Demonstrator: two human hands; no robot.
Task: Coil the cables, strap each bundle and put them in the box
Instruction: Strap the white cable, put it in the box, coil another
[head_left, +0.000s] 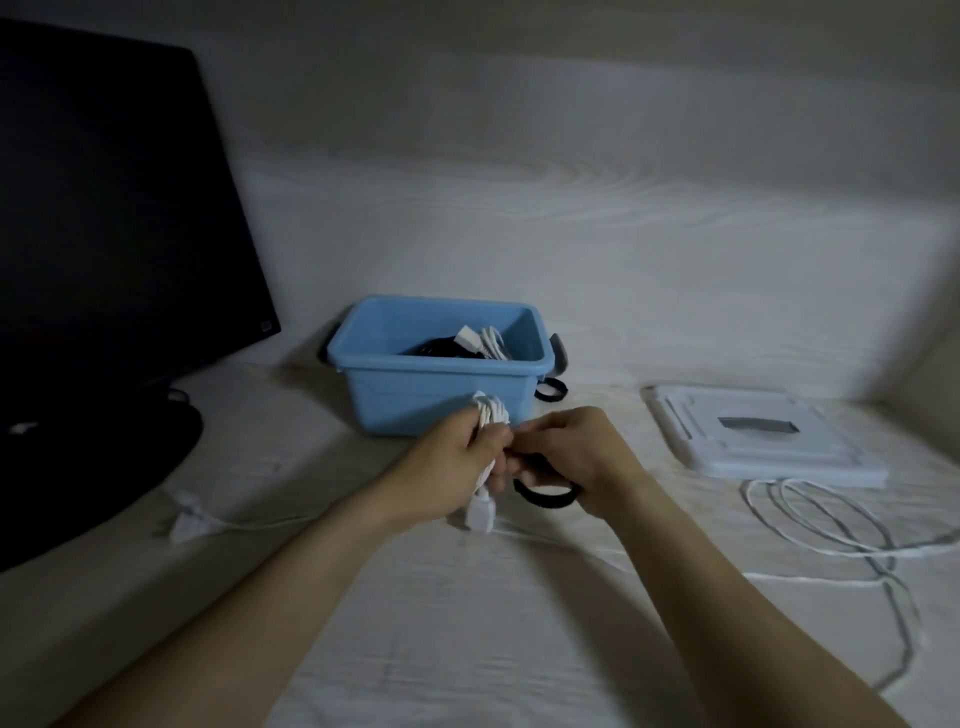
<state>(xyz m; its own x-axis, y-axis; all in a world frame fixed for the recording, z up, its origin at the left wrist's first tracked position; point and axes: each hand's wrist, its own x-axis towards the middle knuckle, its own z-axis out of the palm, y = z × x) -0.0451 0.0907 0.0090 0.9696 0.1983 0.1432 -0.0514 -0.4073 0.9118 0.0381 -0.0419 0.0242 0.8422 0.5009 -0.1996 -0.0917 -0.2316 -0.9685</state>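
Roughly midway, your left hand grips a coiled white cable, your right hand pinches a black strap, bundles already lie in the blue box, and another cable lies loose by the worktop's right edge.

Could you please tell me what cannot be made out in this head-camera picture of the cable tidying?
- Contents of the blue box: its front wall hides most of the cables inside.
- White cable bundle: the left hand covers its middle.
- Black strap: the right hand hides part of it, so whether it is fastened is unclear.
- Loose white cable: cut off at the right edge.
- Small white plug: blurred.
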